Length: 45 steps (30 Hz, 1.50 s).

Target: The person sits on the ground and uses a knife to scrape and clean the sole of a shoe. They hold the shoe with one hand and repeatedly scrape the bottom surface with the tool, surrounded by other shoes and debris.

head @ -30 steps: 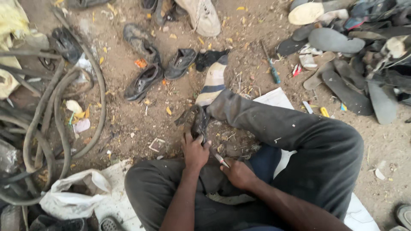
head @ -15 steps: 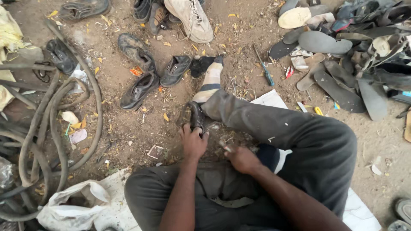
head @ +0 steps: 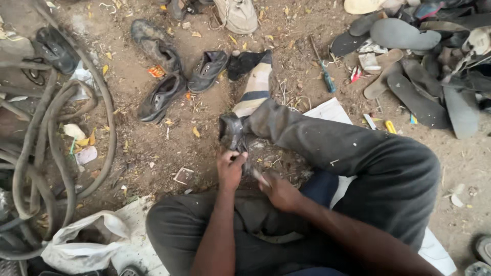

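The person sits on the dirt ground [head: 169,148] with the right leg crossed over the front and a dark shoe [head: 232,134] standing on the ground just ahead of the knees. The left hand [head: 230,167] is closed around the near end of that shoe, fingers wrapped over its edge and holding it steady. The right hand [head: 279,190] is closed in a fist around a small pale-handled tool [head: 257,177] (its working end is too small and blurred to identify), with the tip pointing toward the shoe. Compared with one second ago, the right hand has drawn in from a spot well apart to just beside the left, and the tool, then held out in plain view between the fingers, is now mostly covered by the fist. The left hand has kept its grip on the shoe throughout; the shoe has not shifted on the ground. In judgement, this places the work at the point of tool contact with the shoe rather than at positioning. A pair of worn black shoes [head: 176,82] lies further off to the left, a screwdriver [head: 325,76] beyond the leg, and a heap of loose soles [head: 414,66] to the right.
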Each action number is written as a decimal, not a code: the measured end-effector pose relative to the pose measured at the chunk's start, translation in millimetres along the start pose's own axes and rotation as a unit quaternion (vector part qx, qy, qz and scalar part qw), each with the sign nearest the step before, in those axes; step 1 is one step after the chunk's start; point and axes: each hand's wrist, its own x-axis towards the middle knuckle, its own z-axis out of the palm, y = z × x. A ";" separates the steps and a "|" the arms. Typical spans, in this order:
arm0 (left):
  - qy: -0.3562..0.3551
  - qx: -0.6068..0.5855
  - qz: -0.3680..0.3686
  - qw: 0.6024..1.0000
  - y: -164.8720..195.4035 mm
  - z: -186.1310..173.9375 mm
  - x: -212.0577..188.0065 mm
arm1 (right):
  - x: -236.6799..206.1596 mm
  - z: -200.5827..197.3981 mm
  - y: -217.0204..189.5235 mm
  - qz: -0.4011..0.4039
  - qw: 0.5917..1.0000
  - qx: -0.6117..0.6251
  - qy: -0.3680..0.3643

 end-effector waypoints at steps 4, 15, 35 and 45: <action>-0.007 -0.209 -0.064 0.976 -2.3 7.2 -6.4 | -7.0 9.8 5.5 0.050 0.997 -0.049 -0.036; -0.071 -0.535 -0.090 0.837 19.3 13.2 -21.9 | -39.1 21.8 -25.2 0.150 0.988 0.039 0.017; 0.135 -0.381 -0.111 0.908 26.8 14.1 -23.0 | -62.9 26.0 -37.7 0.072 0.996 0.009 -0.045; 0.264 0.007 -0.097 0.959 12.9 12.4 -30.3 | 105.0 0.9 -24.6 0.053 0.975 -0.208 -0.055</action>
